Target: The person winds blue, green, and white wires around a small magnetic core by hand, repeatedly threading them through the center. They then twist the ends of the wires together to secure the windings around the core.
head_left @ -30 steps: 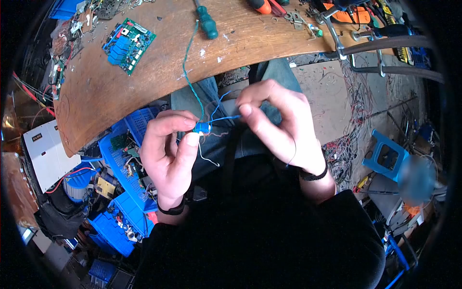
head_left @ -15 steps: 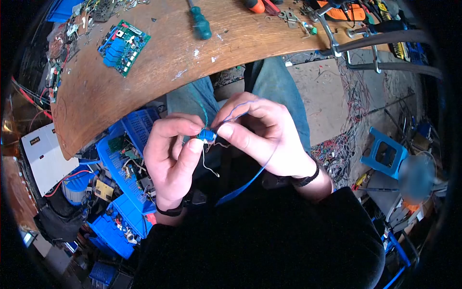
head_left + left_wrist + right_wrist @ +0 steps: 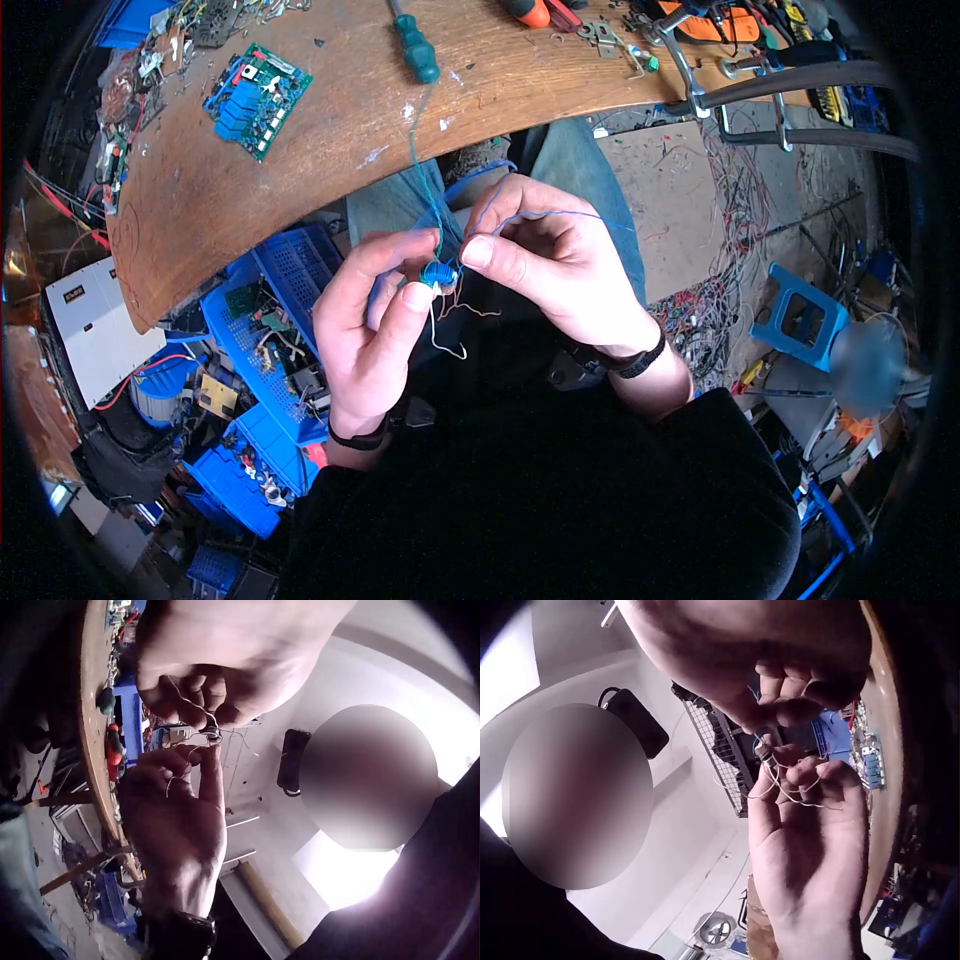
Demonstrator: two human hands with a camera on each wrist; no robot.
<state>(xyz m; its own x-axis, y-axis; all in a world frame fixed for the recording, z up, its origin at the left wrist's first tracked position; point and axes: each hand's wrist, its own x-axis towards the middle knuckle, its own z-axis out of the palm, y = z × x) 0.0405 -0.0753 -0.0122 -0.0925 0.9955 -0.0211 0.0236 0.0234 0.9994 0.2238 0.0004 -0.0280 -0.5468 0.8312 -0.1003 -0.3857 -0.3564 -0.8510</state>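
A small coil (image 3: 439, 274) wound with blue wire sits in the thumb and fingertips of my left hand (image 3: 365, 325), over my lap. My right hand (image 3: 560, 275) is close beside it on the right, thumb and index finger pinching the blue wire (image 3: 562, 213). From those fingertips part of the wire runs off to the right across the knuckles. A green wire (image 3: 416, 155) rises from the coil toward the table, while a white wire (image 3: 447, 352) and thin reddish wires (image 3: 475, 311) hang below. The right wrist view shows the coil (image 3: 764, 752) between both hands' fingertips.
The wooden table (image 3: 330, 110) curves ahead, bearing a green circuit board (image 3: 262, 100), a green-handled screwdriver (image 3: 417, 52) and a metal clamp (image 3: 690, 75). Blue crates (image 3: 255, 345) with parts stand low at left. A blue stool (image 3: 800, 318) is at right, near tangled wires.
My right hand has come in from the right to beside the coil. The blue wire's loose length, hanging over my lap half a second ago, now runs behind and right. The left hand still holds the coil.
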